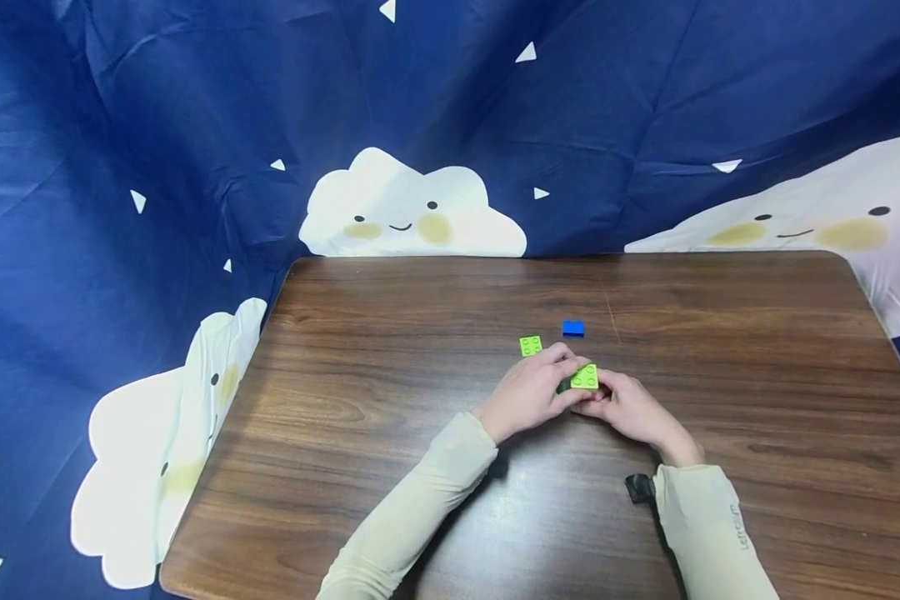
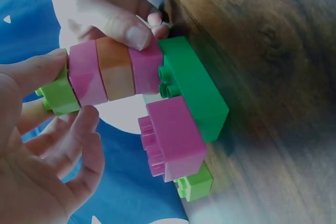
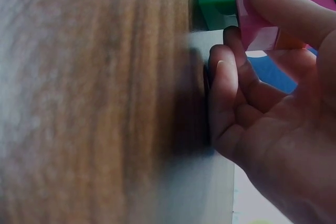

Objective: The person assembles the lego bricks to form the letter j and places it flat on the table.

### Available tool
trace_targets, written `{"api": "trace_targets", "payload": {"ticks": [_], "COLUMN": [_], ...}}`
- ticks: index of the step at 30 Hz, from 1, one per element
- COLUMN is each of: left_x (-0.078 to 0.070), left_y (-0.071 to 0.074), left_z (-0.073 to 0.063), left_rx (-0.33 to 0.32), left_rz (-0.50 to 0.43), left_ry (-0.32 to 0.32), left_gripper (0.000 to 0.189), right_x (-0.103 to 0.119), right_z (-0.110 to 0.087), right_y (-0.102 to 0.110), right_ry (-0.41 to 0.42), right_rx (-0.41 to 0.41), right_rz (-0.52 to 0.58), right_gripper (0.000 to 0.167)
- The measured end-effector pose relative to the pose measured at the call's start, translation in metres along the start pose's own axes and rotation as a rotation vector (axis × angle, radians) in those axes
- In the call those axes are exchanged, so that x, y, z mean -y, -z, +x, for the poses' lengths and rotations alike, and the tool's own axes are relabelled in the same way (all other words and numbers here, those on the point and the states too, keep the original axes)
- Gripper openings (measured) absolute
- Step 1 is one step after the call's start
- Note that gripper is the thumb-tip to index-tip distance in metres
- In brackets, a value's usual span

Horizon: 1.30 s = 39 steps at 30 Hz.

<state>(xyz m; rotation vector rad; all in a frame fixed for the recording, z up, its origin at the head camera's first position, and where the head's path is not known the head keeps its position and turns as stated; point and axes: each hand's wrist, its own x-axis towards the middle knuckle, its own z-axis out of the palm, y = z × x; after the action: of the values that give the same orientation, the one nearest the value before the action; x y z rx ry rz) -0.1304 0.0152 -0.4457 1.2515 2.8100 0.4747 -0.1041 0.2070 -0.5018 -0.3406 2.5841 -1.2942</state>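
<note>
A short tower of toy building blocks stands on the table between the hands. In the left wrist view it runs from a dark green block point(image 2: 194, 90) through a pink block point(image 2: 147, 69), an orange block point(image 2: 116, 69) and another pink block point(image 2: 86, 72) to a light green block point(image 2: 62, 95) on top. My left hand point(image 1: 528, 393) pinches that top block between thumb and fingers. Lower down, my right hand point(image 1: 637, 410) grips the pink and orange blocks. A separate-looking pink block point(image 2: 176, 140) shows beside the dark green one; whether they join, I cannot tell.
Just beyond my left hand lies a light green block point(image 1: 529, 343), partly covered by the fingers. A blue block point(image 1: 573, 328) sits farther back on the brown wooden table point(image 1: 390, 333). Blue cloth with clouds point(image 1: 412, 217) hangs behind the table's far edge.
</note>
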Motion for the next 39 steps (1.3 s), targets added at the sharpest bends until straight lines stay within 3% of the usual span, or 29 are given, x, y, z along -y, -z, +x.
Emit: {"api": "trace_targets", "payload": {"ticks": [13, 28, 39], "left_x": [0.004, -0.006, -0.007], "left_y": [0.002, 0.004, 0.003], "left_z": [0.003, 0.001, 0.0], "left_rx": [-0.011, 0.007, 0.002], "left_rz": [0.161, 0.209, 0.216], "left_ry": [-0.07, 0.031, 0.044], "left_gripper": [0.047, 0.043, 0.044], "right_x": [0.001, 0.002, 0.002], "right_z": [0.003, 0.003, 0.002], "right_y": [-0.001, 0.0, 0.0], "right_ry": [0.006, -0.012, -0.022], "right_rx": [0.0, 0.01, 0.003], "right_rz": [-0.011, -0.013, -0.015], "right_gripper": [0.02, 0.019, 0.019]}}
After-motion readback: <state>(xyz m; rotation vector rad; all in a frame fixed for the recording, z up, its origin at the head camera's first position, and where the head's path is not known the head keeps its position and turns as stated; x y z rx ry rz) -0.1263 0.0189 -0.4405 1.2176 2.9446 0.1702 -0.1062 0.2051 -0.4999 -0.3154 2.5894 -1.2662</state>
